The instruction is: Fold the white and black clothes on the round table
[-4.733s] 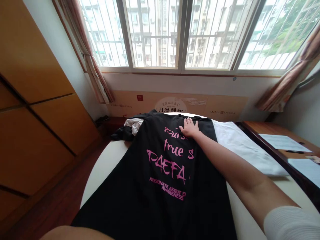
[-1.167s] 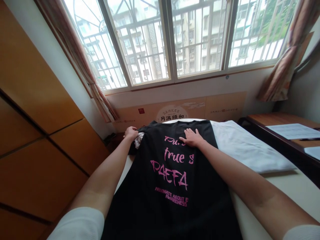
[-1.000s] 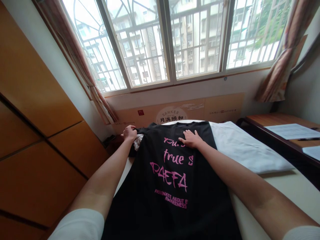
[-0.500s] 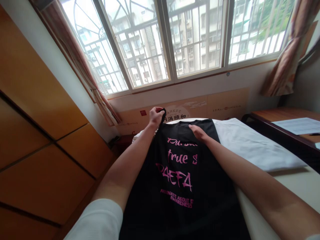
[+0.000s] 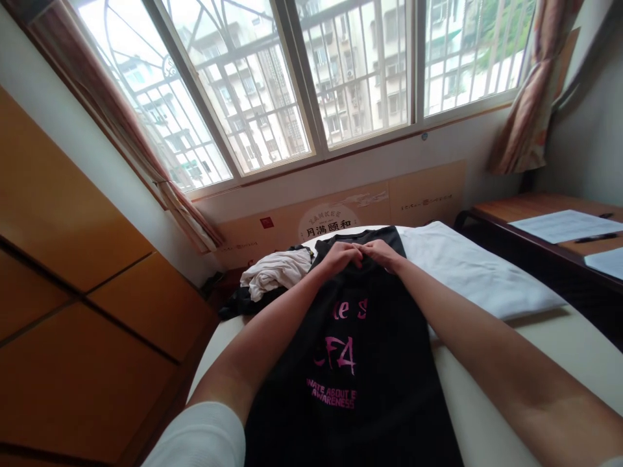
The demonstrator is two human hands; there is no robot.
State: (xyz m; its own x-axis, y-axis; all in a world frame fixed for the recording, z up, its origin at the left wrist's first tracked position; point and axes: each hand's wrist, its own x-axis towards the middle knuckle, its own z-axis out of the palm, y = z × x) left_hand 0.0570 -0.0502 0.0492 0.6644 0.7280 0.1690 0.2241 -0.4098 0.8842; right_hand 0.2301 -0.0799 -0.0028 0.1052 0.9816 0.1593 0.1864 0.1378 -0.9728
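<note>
A black T-shirt (image 5: 389, 363) with pink lettering lies lengthwise before me, its neck end away from me. Its left side is folded inward and hides the start of the printed lines. Close to the collar, my left hand (image 5: 342, 255) has its fingers bent down onto the black fabric and appears to grip it. My right hand (image 5: 380, 253) rests on the shirt just beside it, fingers stretched to the left. The fingertips of both hands meet, and what lies right under them is hidden.
The shirt lies on a pale rounded tabletop (image 5: 491, 376). Folded white cloth (image 5: 467, 272) is at its right, a crumpled whitish garment (image 5: 277, 269) over dark cloth at the left. A wooden desk (image 5: 516, 209) with papers stands right, a wooden cabinet (image 5: 73, 363) left.
My left hand has come down and right from the raised shirt edge to meet my right hand, folding the left side over part of the print. The crumpled garment has come into view.
</note>
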